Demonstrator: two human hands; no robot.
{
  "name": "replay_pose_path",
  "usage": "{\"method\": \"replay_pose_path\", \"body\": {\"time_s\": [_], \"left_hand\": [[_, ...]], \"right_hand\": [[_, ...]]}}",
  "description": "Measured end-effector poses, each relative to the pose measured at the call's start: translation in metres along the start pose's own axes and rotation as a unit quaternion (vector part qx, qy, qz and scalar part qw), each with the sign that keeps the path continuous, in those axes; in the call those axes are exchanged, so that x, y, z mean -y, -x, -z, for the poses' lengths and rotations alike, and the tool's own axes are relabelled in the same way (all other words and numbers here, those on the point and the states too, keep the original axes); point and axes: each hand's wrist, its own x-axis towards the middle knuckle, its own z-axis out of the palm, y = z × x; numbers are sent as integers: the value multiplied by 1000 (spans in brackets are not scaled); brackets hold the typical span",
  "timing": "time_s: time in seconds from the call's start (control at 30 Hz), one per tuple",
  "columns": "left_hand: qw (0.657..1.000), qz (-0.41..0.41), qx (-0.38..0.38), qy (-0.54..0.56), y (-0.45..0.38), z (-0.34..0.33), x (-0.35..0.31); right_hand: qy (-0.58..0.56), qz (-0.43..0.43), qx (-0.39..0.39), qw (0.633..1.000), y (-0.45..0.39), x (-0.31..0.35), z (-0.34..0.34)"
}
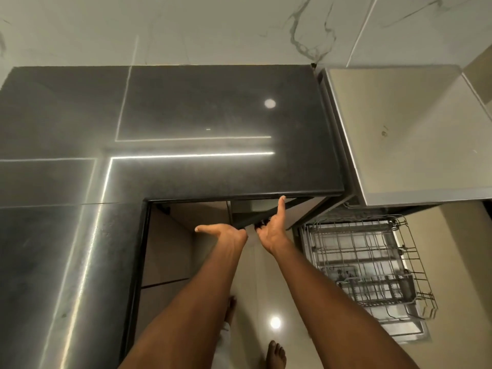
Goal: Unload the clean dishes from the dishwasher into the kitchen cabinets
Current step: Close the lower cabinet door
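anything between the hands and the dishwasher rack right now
Nothing visible blocks the way. Both the left hand and right hand are at the dark drawer edge under the countertop. The pulled-out dishwasher rack lies open to the right, over bare floor, and looks empty.

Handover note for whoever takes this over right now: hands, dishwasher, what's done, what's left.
Left hand: grip on the top edge of a drawer front under the black counter; no dish in it.
Right hand: on the same edge, thumb pointing up; no dish either.
Dishwasher rack: pulled out at right, looks empty.
Done: rack appears unloaded.
Left: deal with the drawer, push the rack in, shut the dishwasher.
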Motion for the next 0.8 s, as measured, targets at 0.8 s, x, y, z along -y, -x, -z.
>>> {"method": "replay_pose_path", "body": {"time_s": [0.8], "left_hand": [[991,-86,102,5,-59,-60,-19]], "right_hand": [[-66,73,-45,994,-59,12,-47]]}}
